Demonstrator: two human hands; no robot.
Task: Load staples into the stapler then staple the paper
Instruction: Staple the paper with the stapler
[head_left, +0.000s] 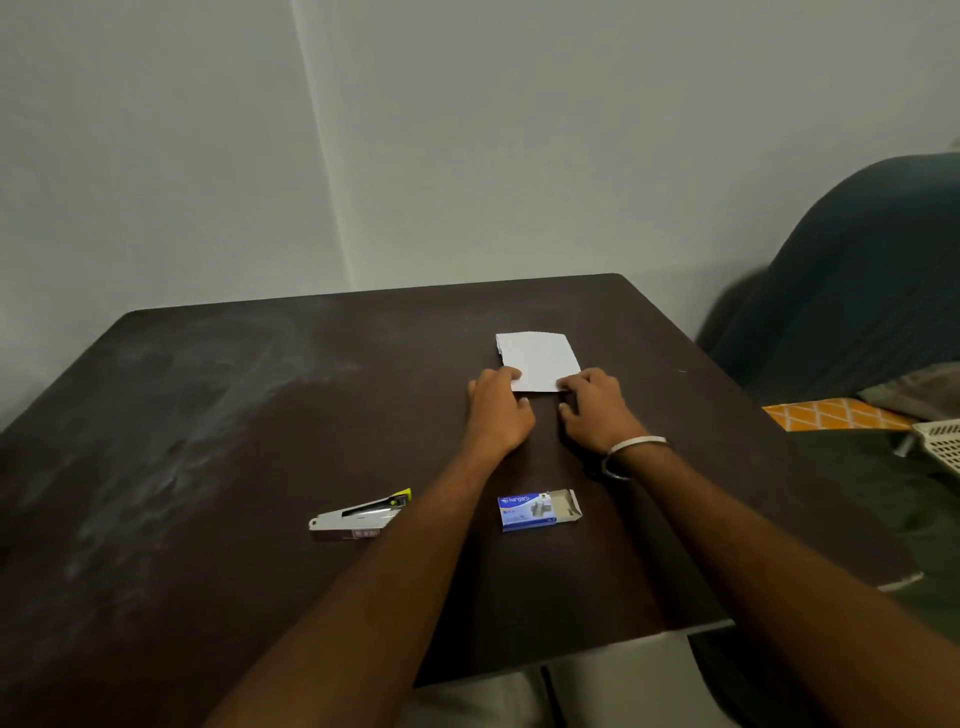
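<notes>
Broadly, the dark surface (208, 415) carries everything, and I work from its six o'clock edge. At about one o'clock lies the folded paper (537, 359), flat and white. My left hand (498, 410) touches its near left corner and my right hand (595, 410) its near right corner; the fingers of each grip are curled onto the near edge, pinching or pressing it, though I cannot tell whether any finger is under the sheet. I judge the paper light, limp and easily creased, so it is best taken at a corner or along the fold.

Toward seven o'clock of my hands sits the stapler (358, 514), lying on its side, partly hidden by my left forearm. It looks rigid and hard; I would hold it by the body, away from the nose. Between my forearms, near six o'clock, lies the staple box (535, 512), its flap open; its contents are too small to make out. If there are staple strips inside, they are likely brittle, so I'd pinch them gently.

Beyond the three o'clock edge stand a dark chair (857, 291) and a pale basket (943, 441), well apart. Nothing blocks my reach except my own arms.
</notes>
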